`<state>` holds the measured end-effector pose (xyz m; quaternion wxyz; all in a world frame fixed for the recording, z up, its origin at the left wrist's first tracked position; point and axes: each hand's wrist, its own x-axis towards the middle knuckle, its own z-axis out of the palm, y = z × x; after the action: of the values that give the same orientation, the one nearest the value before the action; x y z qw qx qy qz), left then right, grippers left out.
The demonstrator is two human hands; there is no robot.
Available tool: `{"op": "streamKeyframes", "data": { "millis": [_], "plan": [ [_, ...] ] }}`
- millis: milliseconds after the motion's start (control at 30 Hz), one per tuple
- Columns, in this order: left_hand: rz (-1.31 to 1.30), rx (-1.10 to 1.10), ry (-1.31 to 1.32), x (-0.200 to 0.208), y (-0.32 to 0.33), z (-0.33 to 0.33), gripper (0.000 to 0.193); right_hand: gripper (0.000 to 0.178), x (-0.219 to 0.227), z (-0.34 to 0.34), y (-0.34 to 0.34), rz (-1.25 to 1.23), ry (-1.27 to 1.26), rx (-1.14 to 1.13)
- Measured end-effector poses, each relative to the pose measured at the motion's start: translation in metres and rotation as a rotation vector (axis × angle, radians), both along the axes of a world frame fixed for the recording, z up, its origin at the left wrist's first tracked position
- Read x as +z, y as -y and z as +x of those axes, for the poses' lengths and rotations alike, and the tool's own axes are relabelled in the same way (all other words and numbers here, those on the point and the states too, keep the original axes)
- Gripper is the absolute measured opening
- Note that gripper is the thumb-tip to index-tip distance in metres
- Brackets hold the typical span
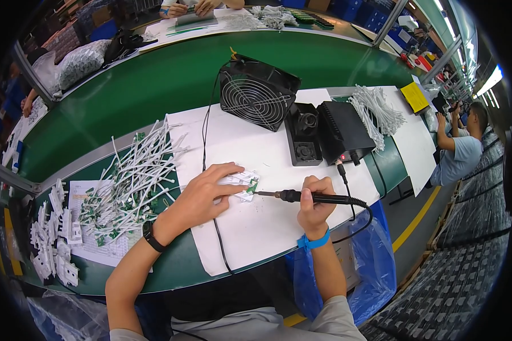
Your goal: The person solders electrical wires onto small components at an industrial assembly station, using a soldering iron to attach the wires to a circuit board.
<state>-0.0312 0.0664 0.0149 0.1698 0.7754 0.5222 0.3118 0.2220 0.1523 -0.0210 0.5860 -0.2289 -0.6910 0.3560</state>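
Observation:
My right hand [317, 206] is closed round the black handle of a soldering iron [324, 198], its metal tip pointing left. That tip reaches a small green circuit board [252, 185] set against a white plastic part [242, 181]; whether it touches cannot be made out. My left hand [206, 193] lies over the same part, fingers pressing its left side down on the white sheet [233, 233]. The left fingers are bent and partly hide the part. A dark band is on my left wrist, a blue strap on my right.
A black fan [256, 94] stands beyond my hands, beside an iron holder [304, 136] and a black soldering station [347, 131]. White wires with green boards [131, 182] heap at left, near white plastic housings [54, 238]. A wire bundle [378, 111] lies far right. Other people sit nearby.

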Motion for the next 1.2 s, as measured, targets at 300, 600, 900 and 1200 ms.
{"op": "streamKeyframes", "data": {
  "millis": [300,600,900,1200],
  "plan": [
    [-0.023,-0.005,0.010,-0.001,0.000,-0.001,0.048,0.025,0.001,-0.001,0.001,-0.022,-0.009,0.014],
    [0.101,0.043,-0.144,-0.005,0.007,0.014,0.046,0.019,0.004,-0.001,-0.001,0.001,-0.189,-0.150],
    [0.139,0.317,-0.420,-0.006,0.015,0.062,0.045,0.007,0.008,-0.003,-0.004,-0.014,-0.161,-0.366],
    [0.220,0.288,-0.307,-0.012,0.034,0.053,0.048,0.009,0.008,-0.005,0.001,-0.149,-0.208,-0.151]
  ]
}}
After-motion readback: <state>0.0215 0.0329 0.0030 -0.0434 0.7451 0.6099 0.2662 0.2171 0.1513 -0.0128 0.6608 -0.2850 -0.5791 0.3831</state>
